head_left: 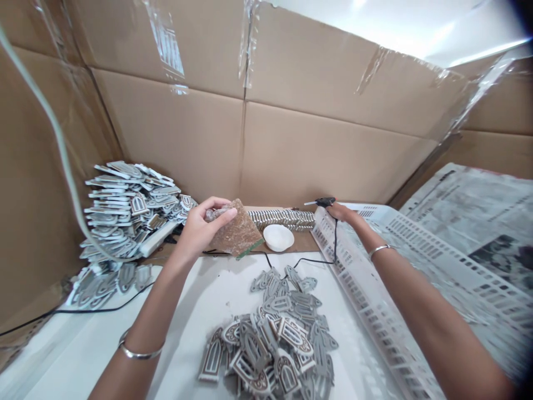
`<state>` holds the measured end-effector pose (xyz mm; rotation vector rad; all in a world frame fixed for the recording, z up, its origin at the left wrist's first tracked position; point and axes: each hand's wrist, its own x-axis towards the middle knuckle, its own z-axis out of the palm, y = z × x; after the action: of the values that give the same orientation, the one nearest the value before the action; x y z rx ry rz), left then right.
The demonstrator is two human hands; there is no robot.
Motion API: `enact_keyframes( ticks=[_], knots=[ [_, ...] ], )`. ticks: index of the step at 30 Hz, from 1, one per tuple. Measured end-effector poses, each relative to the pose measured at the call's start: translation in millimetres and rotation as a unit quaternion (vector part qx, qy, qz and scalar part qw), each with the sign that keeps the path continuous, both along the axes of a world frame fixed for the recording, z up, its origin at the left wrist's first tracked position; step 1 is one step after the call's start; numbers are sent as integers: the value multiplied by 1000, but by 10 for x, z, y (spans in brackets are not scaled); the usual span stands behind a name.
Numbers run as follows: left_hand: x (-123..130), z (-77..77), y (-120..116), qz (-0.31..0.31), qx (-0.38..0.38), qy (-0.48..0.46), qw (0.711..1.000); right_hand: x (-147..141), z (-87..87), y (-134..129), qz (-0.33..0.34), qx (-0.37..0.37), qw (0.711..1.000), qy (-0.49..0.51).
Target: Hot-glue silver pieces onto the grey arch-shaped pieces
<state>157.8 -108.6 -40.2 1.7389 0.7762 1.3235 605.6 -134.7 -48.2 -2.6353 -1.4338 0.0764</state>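
My left hand [210, 219] is closed around a flat brown board [237, 230] with a rough, shiny surface and a green strip along its lower edge. Some clear, crumpled material shows between the fingers. Farther right, my right hand [339, 211] grips a black corded tool [325, 201] with a thin pale rod pointing left, over the end of a white plastic basket [353, 283]. Its exact kind is unclear. Between the hands sits a small white bowl [278, 238]. Nearer me lies a heap of small arched window-shaped pieces [287, 339], white and grey with brown patterns.
A tall pile of similar pieces [133, 205] leans at the left, with a white bar [158, 238] beside it. A row of pieces [283, 215] stands along the cardboard wall [333, 155]. Black cord [310, 260] crosses the white table [195, 311]. Newspaper [478, 211] lies at right.
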Motion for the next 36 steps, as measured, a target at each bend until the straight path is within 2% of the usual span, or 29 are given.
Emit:
enact_keyframes(
  ticks=[3,6,10,12,14,16,18,19,20,22,26,29,31,33,36],
  knots=[
    [7,11,-24,-6,-3,-1,1000,-6,41,-19,-31,-26,999,-1],
    [2,30,-44,-8,-2,3,1000,-82,115,-75,-49,-15,999,-15],
    [-23,48,-47,-1,1,-1,1000,-272,296,-185,-83,59,992,-74],
    [-30,47,-41,8,0,-11,1000,-404,421,-203,-75,102,987,-102],
    [-28,39,-31,18,-9,-26,999,-577,549,-172,-44,142,983,-108],
    [-17,26,-21,23,-27,-48,998,-804,650,-101,15,196,978,-74],
    [-2,16,-15,25,-46,-77,996,-1086,693,-22,98,227,969,29],
    [5,12,-13,25,-55,-92,994,-1243,686,9,137,216,961,106],
    [9,9,-11,25,-65,-107,992,-1405,658,31,171,180,949,194],
    [9,2,-2,23,-89,-136,986,-1727,545,38,220,116,898,364],
    [-24,-34,66,33,-112,-190,975,-2248,173,-56,242,131,763,585],
    [-54,-81,149,59,-107,-210,970,-2479,-93,-141,252,143,675,679],
    [-64,-114,197,72,-109,-207,970,-2566,-212,-177,259,168,649,695],
    [-70,-140,234,75,-105,-192,973,-2603,-271,-191,259,198,643,693],
    [-98,-158,279,98,-76,-171,977,-2554,-268,-192,241,224,642,693]
  ],
)
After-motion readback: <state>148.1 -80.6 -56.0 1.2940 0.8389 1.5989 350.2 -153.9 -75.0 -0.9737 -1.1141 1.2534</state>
